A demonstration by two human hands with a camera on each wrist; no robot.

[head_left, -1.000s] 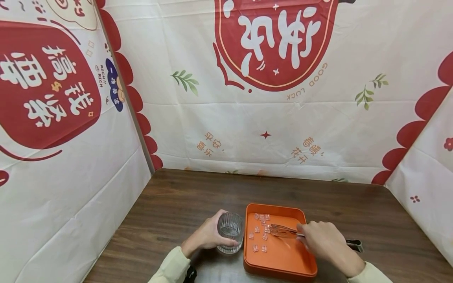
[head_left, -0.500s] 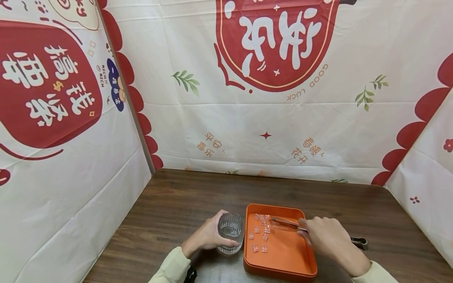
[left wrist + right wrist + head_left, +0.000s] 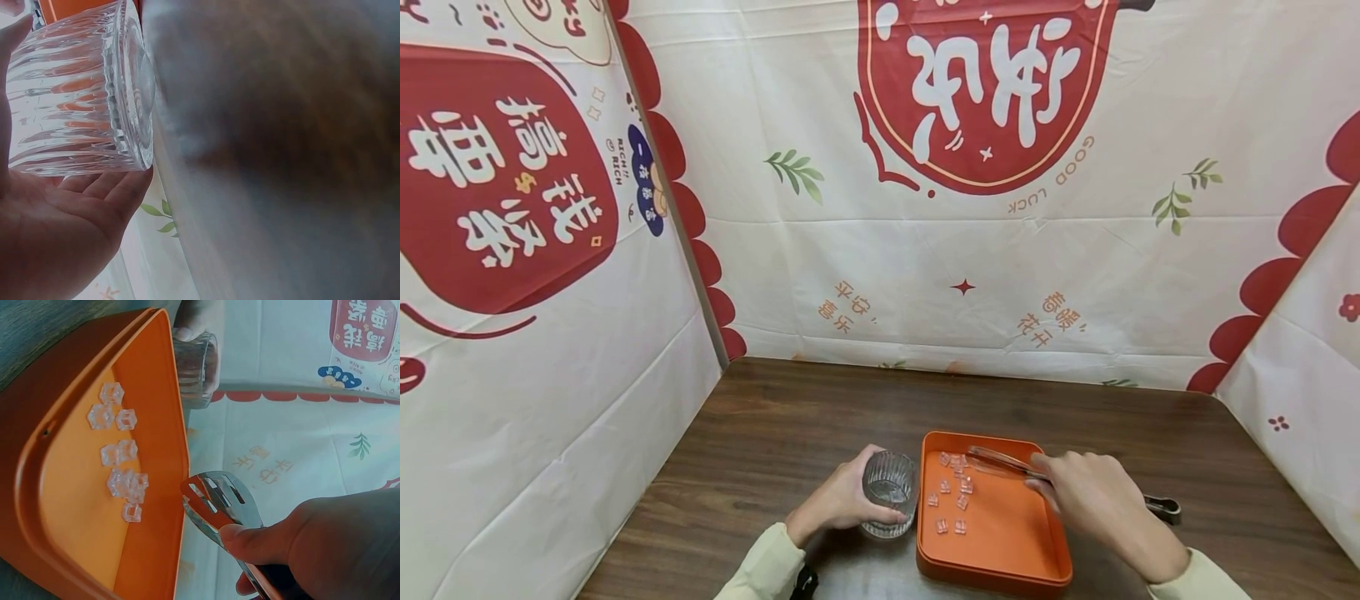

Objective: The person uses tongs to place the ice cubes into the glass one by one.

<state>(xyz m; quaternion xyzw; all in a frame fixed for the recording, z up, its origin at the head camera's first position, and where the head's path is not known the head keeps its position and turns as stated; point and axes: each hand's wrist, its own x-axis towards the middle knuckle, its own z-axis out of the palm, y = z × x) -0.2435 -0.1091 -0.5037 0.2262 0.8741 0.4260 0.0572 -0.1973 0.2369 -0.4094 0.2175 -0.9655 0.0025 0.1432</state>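
My left hand (image 3: 848, 497) grips a ribbed clear glass (image 3: 889, 492) from its left side; the glass stands just left of the orange tray. In the left wrist view, the fingers reach around the side of the glass (image 3: 75, 106). My right hand (image 3: 1090, 500) holds metal tongs (image 3: 1003, 461) with slotted heads, thumb on one arm. The heads hover over the back part of the tray. Whether anything sits between them is hard to tell. Several clear cubes (image 3: 962, 502) lie in the tray's left half, close to the tong tips in the head view.
The orange tray (image 3: 992, 577) has raised walls and rests on a brown wooden table (image 3: 760, 433). Printed white cloth (image 3: 925, 250) hangs behind the table and along both sides.
The right hand has lifted the tongs and moved their heads slightly toward the tray's back, away from the cubes. The left hand and glass have stayed in place.
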